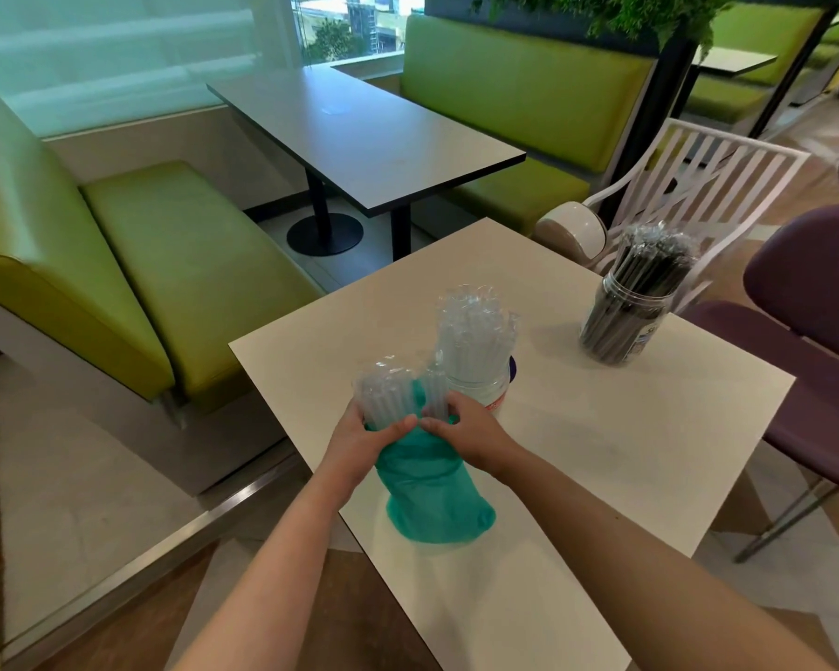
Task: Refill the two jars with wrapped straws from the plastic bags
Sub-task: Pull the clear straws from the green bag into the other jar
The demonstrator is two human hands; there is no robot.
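A green plastic bag stands on the white table, with clear wrapped straws sticking out of its top. My left hand grips one bunch of wrapped straws at the bag's mouth. My right hand grips a smaller bunch beside it. Right behind the hands stands a clear jar packed with upright clear wrapped straws. A second jar holding dark wrapped straws stands at the table's far right.
A white slatted chair and purple chairs stand to the right of the table. Green benches and a grey table lie beyond the far edge. The table's left edge drops to the floor.
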